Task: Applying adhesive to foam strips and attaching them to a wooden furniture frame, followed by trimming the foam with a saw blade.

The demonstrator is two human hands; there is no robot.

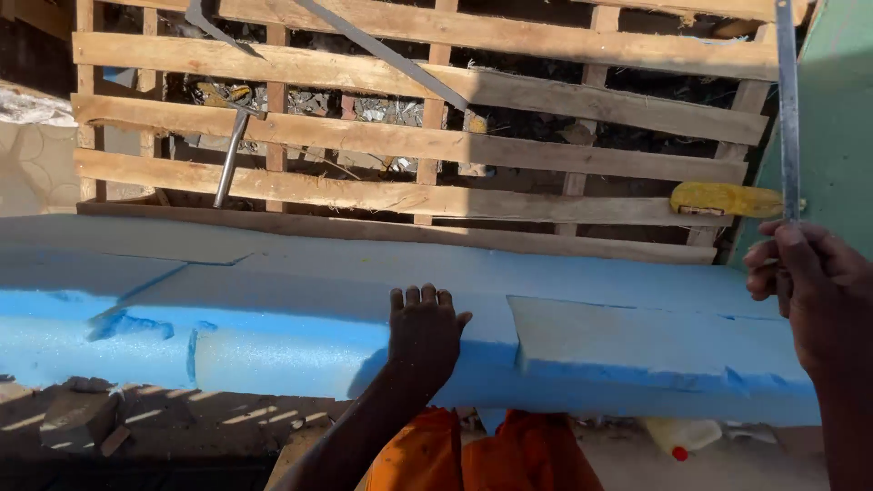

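A thick slab of blue foam (273, 300) lies across the view in front of me, made of several pieces with cut lines and torn spots. My left hand (423, 332) rests flat on its front edge near the middle, fingers spread over the top. My right hand (800, 273) at the right edge grips a long thin metal blade (787, 109) that stands upright, reaching to the top of the view. A yellow handle-like object (725, 199) lies on the pallet just left of the blade.
A wooden pallet (409, 141) lies behind the foam, with a hammer (232, 150) and a grey metal strip (382, 55) on it. A green panel (841, 118) stands at right. A white bottle with red cap (682, 436) and orange cloth (473, 455) lie below.
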